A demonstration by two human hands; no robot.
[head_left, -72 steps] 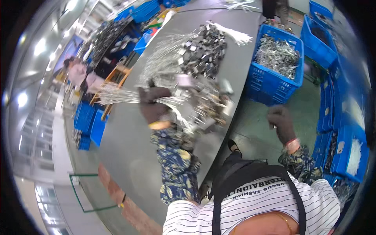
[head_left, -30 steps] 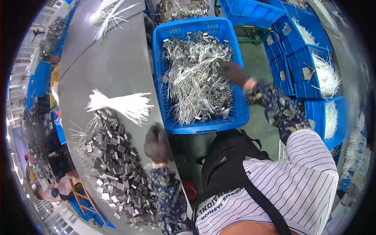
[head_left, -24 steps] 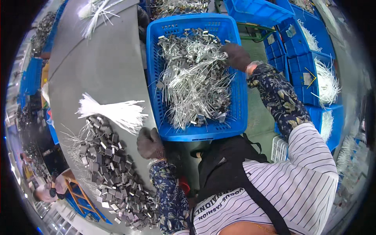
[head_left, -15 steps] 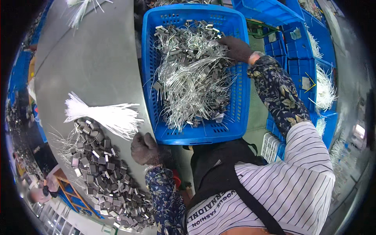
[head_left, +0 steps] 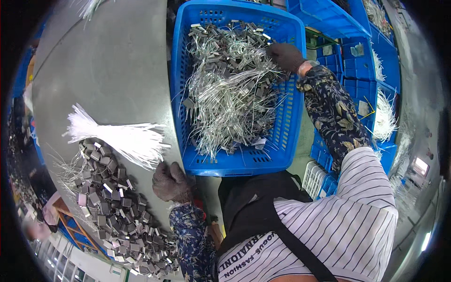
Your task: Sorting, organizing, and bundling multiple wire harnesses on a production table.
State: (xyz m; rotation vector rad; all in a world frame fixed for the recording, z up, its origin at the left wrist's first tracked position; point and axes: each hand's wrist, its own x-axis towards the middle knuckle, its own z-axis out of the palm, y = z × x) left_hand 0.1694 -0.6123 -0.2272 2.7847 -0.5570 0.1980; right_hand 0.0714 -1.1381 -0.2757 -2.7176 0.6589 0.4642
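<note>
A blue plastic basket [head_left: 291,136] in front of me holds a tangled heap of silvery thin wires [head_left: 225,101] with small dark grey blocks among them. My right hand [head_left: 285,57], in a dark knit glove, reaches over the basket's right side into the heap. Its fingers are bent down among the blocks and wires; what they grip is hidden. My left hand [head_left: 171,183], gloved alike, rests curled at the table edge, with nothing visible in it. Its fingertips are close to a bundle of white strands [head_left: 122,138]. Below that bundle lies a pile of dark grey blocks [head_left: 110,202] with thin wires.
The grey metal table [head_left: 108,61] runs along my left side, with more white strands [head_left: 89,7] at its far end. Stacked blue bins [head_left: 354,61] stand to the right, some holding white strands [head_left: 385,117]. A white crate [head_left: 312,176] sits low beside me.
The view has shifted a little, so the basket appears slightly farther right and the table items farther left. My right hand stays at the heap; my left thumb and fingertip look slightly more apart.
</note>
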